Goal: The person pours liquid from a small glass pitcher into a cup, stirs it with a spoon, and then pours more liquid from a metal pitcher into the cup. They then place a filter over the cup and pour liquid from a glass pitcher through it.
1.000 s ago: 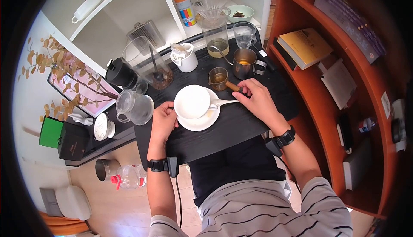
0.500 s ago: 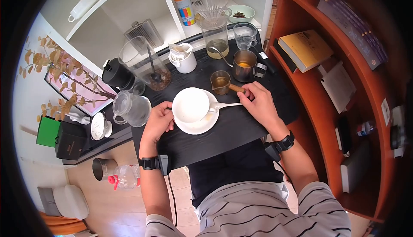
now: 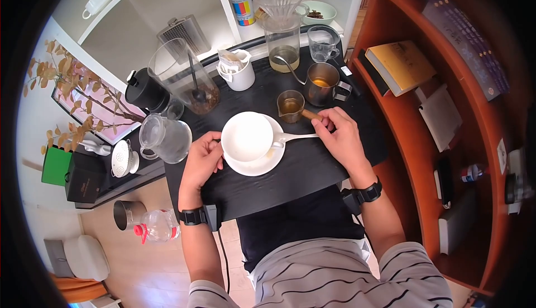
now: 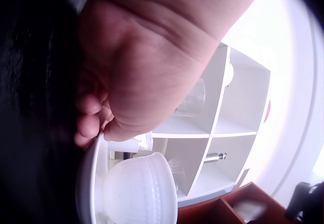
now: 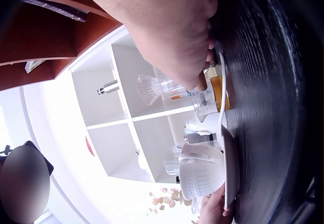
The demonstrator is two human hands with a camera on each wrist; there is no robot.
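Observation:
A white cup (image 3: pixel 247 136) sits on a white saucer (image 3: pixel 254 168), with a white spoon (image 3: pixel 298 136) lying across the saucer's right side. At the saucer's left rim my left hand (image 3: pixel 202 160) pinches the edge between thumb and fingers; the left wrist view shows this hand (image 4: pixel 147 67) at the rim beside the cup (image 4: pixel 144 188). My right hand (image 3: pixel 342 140) holds the end of the wooden handle (image 3: pixel 310 115) of a small glass pitcher (image 3: pixel 291 107) of brownish liquid standing on the black table. The spoon's tip ends by the right thumb.
Behind stand a metal cup of amber liquid (image 3: pixel 322 83), a white mug (image 3: pixel 238 73), a tall glass with a black scoop (image 3: pixel 195 93) and a black grinder (image 3: pixel 146 91). A lidded glass jug (image 3: pixel 166 137) is on the left, a wooden bookshelf (image 3: pixel 391 165) on the right.
The head view has shifted and tilted slightly. Both hands keep their places at the saucer rim and the wooden handle; the cup and saucer stay together.

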